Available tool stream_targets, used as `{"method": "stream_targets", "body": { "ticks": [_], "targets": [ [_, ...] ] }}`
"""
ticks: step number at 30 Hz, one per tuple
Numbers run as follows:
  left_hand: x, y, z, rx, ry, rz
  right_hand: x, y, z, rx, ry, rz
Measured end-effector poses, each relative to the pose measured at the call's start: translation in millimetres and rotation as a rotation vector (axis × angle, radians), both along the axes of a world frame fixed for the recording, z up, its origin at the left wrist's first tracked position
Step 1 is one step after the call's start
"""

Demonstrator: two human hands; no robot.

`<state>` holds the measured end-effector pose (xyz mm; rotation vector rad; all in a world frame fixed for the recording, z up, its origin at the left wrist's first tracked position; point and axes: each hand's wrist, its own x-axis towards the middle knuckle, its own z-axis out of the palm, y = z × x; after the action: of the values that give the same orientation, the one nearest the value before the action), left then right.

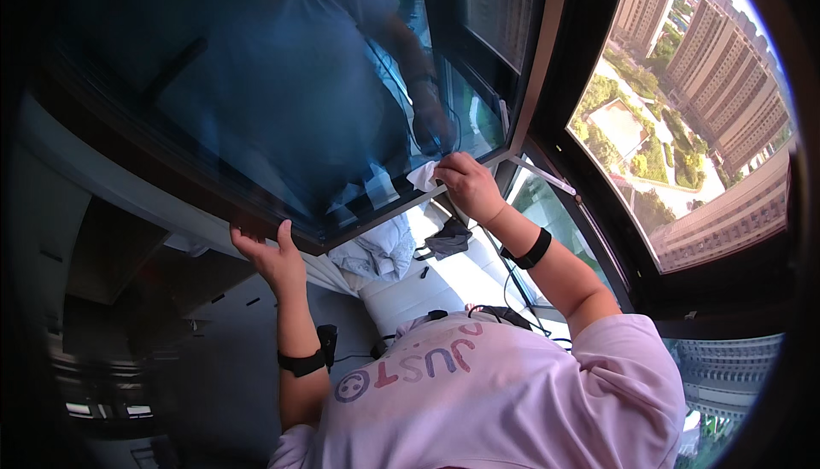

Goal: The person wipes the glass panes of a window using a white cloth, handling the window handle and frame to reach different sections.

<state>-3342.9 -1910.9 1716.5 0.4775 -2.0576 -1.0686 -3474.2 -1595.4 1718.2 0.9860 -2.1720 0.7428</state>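
Note:
A swung-out window sash with dark reflective glass (288, 110) fills the upper left, mirroring a person's torso and arm. Near its lower corner, my left hand (277, 263) grips the dark sash frame (378, 216), thumb up on the near side and fingers partly hidden behind the edge. Between the fingertips of my right hand (473, 186) is a crumpled white tissue or cloth (421, 177). It rests against the lower strip of the frame, right of the middle. Both wrists wear black bands.
A metal stay arm (544, 175) joins the sash to the fixed window frame (592, 187). Through the opening at right, tall buildings (724, 78) stand far below. Under the sash lie pale bedding (378, 251) and a dark folded bag or cloth (448, 238). Black cables (512, 286) hang near my waist.

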Motion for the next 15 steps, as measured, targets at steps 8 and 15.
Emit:
{"method": "stream_targets", "body": {
  "ticks": [8, 15],
  "targets": [
    [-1, -1, 2, 0.042, 0.036, -0.027, -55, 10, 155, -0.274, 0.443, -0.166],
    [-20, 1, 14, 0.037, 0.042, -0.066, -4, 16, -26, -0.063, -0.126, -0.132]
  ]
}}
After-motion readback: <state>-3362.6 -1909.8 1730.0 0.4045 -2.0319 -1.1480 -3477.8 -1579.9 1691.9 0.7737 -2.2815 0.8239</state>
